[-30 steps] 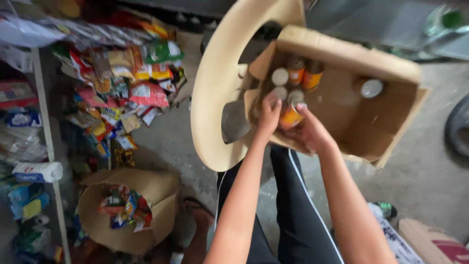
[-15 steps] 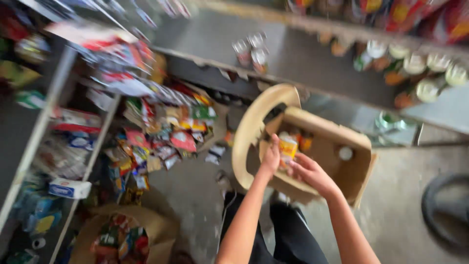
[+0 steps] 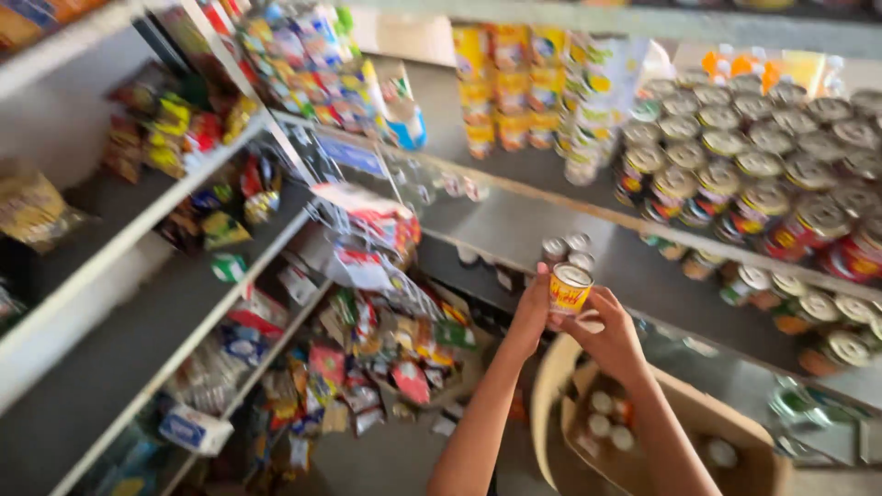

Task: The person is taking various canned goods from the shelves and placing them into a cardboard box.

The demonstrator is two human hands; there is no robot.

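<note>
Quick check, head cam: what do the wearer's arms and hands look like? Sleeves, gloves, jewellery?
Both forearms are bare: no sleeves in view, no gloves. The left hand and right hand show no rings, watch or bands that can be made out, though motion blur could hide small details. Slim arms, entering from the bottom edge.

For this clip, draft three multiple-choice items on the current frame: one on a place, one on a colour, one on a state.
1. Where is the cardboard box?
A. on the top shelf
B. below the hands, at lower right
C. on the left shelves

2. What colour is the label of the held can?
A. mainly yellow
B. blue
C. black

3. How is the can held?
A. lying on the floor
B. by the right hand alone
C. upright between both hands

Answers:
1 B: the box sits open beneath the forearms, with cans inside.
2 A: the label is yellow with some red.
3 C: the left hand and the right hand close their grip on its two sides, lid up.
</note>
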